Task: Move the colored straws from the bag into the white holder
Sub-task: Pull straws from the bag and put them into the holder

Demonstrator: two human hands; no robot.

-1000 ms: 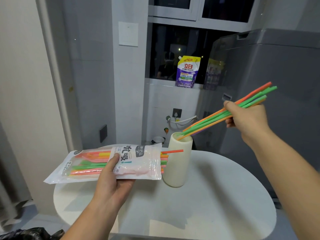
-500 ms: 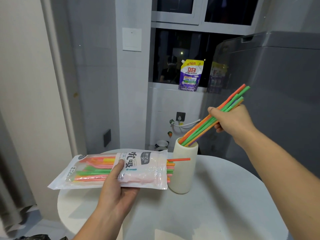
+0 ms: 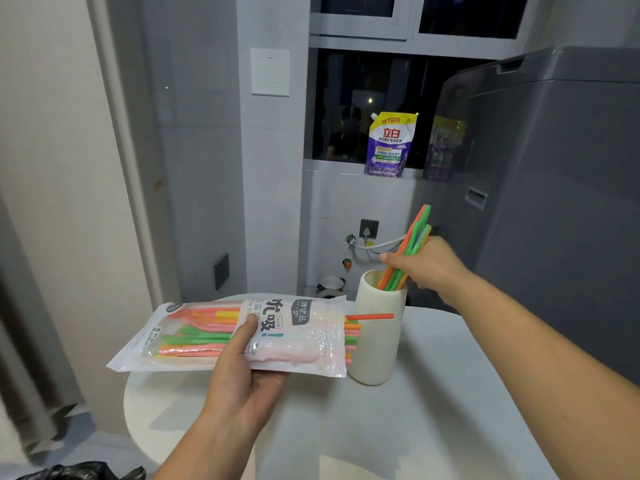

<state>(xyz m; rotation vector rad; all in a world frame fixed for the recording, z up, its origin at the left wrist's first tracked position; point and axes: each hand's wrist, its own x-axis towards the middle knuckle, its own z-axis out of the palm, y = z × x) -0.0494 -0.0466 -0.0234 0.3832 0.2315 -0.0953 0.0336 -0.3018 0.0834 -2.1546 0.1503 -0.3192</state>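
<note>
My left hand [image 3: 242,372] holds the clear straw bag [image 3: 304,336] flat above the round table, its open end facing right. Several orange, green, pink and yellow straws lie inside, and one orange straw [image 3: 370,317] sticks out toward the holder. The white holder [image 3: 375,341] stands upright on the table just right of the bag. My right hand [image 3: 427,263] grips a bundle of orange and green straws [image 3: 414,237] above the holder, their lower ends inside its mouth and their tops leaning up to the right.
The round white table [image 3: 433,410] has its edge curving at the left and front. A grey appliance [image 3: 554,202] stands close on the right. A purple refill pouch [image 3: 389,145] sits on the window ledge behind. A black bag [image 3: 79,471] lies on the floor, lower left.
My right hand has swung the straw bundle from a shallow slant to nearly upright and lowered it, so the lower ends sit deeper in the holder. The bag stays held in place.
</note>
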